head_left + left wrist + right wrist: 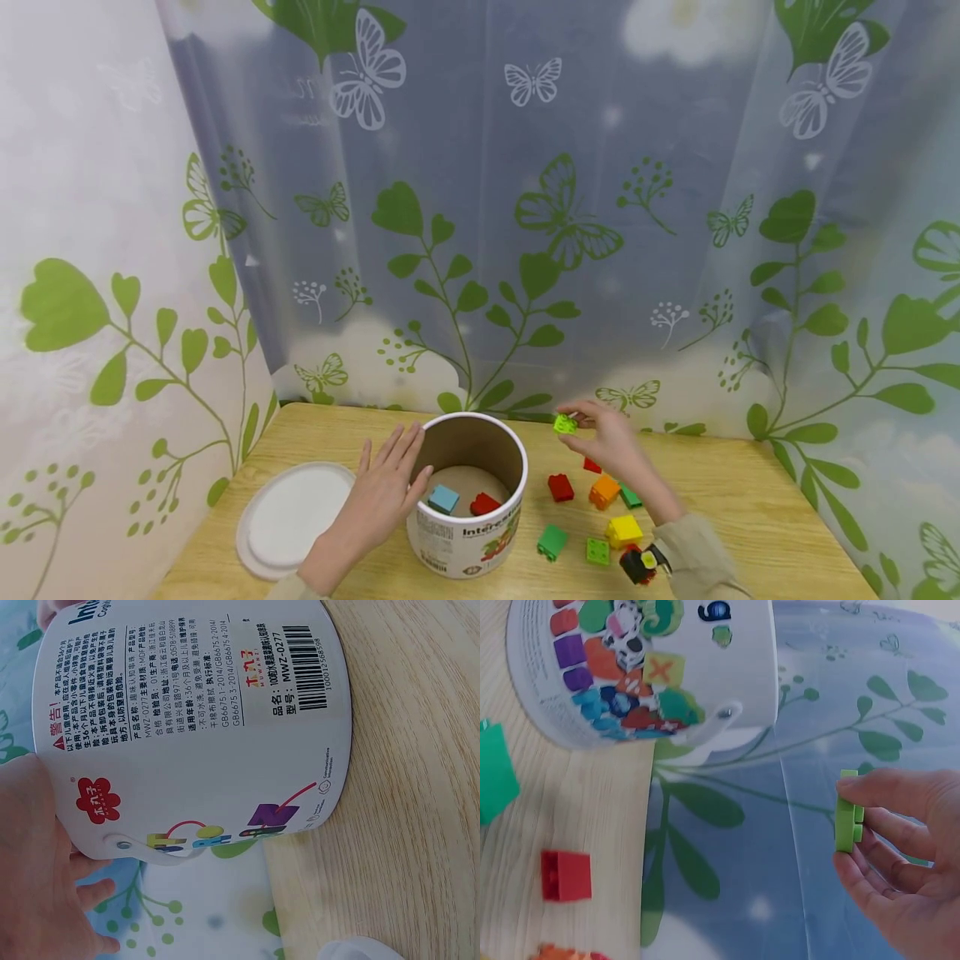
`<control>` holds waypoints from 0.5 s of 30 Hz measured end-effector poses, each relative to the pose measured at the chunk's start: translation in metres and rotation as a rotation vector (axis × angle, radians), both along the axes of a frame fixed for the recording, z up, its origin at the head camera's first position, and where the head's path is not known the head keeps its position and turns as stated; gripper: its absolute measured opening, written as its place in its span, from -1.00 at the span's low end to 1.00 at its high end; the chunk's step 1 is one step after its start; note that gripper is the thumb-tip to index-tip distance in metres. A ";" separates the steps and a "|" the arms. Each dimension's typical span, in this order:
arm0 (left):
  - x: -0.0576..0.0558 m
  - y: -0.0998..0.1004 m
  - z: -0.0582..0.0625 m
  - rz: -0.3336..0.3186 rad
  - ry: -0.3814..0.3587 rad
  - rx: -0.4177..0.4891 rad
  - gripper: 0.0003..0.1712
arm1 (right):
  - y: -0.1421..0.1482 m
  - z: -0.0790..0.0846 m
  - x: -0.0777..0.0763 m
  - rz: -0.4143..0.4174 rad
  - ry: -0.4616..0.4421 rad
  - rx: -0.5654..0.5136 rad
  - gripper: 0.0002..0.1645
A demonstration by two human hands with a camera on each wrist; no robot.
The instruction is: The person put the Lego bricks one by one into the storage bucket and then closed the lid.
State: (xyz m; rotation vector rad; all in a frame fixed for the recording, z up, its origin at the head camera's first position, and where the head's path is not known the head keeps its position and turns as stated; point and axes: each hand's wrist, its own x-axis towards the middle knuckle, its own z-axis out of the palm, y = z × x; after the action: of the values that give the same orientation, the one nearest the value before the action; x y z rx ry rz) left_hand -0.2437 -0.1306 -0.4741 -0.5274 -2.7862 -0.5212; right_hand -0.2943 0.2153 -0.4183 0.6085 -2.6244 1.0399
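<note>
A round white bucket point(463, 543) with printed sides stands on the table, its top uncovered. Inside it lie a light blue block point(444, 499) and a red block point(484, 504). My left hand point(382, 487) touches the bucket's left rim, fingers straight. To the right of the bucket, above the table, my right hand point(611, 437) pinches a lime green block point(845, 814) between thumb and fingers. In the right wrist view its studs face the palm. Below that hand are a dark red block point(560, 487) and an orange block point(603, 492).
A white lid point(296, 517) lies left of the bucket on the wooden table point(390, 567). Toward the front right are a green block point(552, 542), a flat green block point(597, 551), a yellow block point(624, 531) and a dark block by the right sleeve. A patterned curtain point(480, 208) hangs behind.
</note>
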 end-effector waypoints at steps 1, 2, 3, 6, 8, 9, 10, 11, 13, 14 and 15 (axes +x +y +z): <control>0.000 0.000 0.000 0.000 -0.001 -0.001 -0.27 | -0.004 0.001 -0.001 0.007 0.006 -0.001 -0.58; 0.000 0.000 0.000 0.000 -0.001 -0.003 -0.27 | -0.007 0.001 -0.001 0.014 0.008 -0.005 -0.58; 0.000 0.000 0.001 0.001 -0.001 -0.005 -0.27 | -0.011 0.001 -0.002 0.024 0.014 -0.010 -0.58; 0.001 0.000 0.002 0.000 -0.001 -0.004 -0.27 | -0.022 0.002 -0.005 0.058 0.021 -0.020 -0.59; 0.001 0.000 0.002 -0.001 -0.001 -0.003 -0.27 | -0.030 0.002 -0.006 0.077 0.013 -0.023 -0.59; 0.002 0.000 0.003 -0.001 -0.001 -0.002 -0.27 | -0.034 0.003 -0.006 0.086 0.006 -0.024 -0.59; 0.002 0.000 0.003 -0.001 -0.001 -0.002 -0.27 | -0.038 0.003 -0.007 0.094 -0.006 -0.027 -0.59; 0.002 0.000 0.003 -0.001 -0.001 -0.003 -0.27 | -0.042 0.004 -0.007 0.102 -0.015 -0.030 -0.58; 0.002 0.001 0.004 -0.001 -0.002 -0.003 -0.27 | -0.050 0.006 -0.007 0.112 -0.026 -0.024 -0.57; 0.002 0.001 0.004 -0.001 -0.003 -0.003 -0.27 | -0.053 0.007 -0.007 0.116 -0.029 -0.021 -0.56; 0.002 0.001 0.004 -0.001 -0.003 -0.003 -0.27 | -0.057 0.007 -0.007 0.116 -0.028 -0.012 -0.56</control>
State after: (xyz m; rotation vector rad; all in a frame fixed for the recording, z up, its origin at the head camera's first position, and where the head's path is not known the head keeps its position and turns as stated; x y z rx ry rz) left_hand -0.2418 -0.1299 -0.4700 -0.5291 -2.7906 -0.5183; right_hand -0.3009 0.1585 -0.4109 0.7563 -2.6322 1.1038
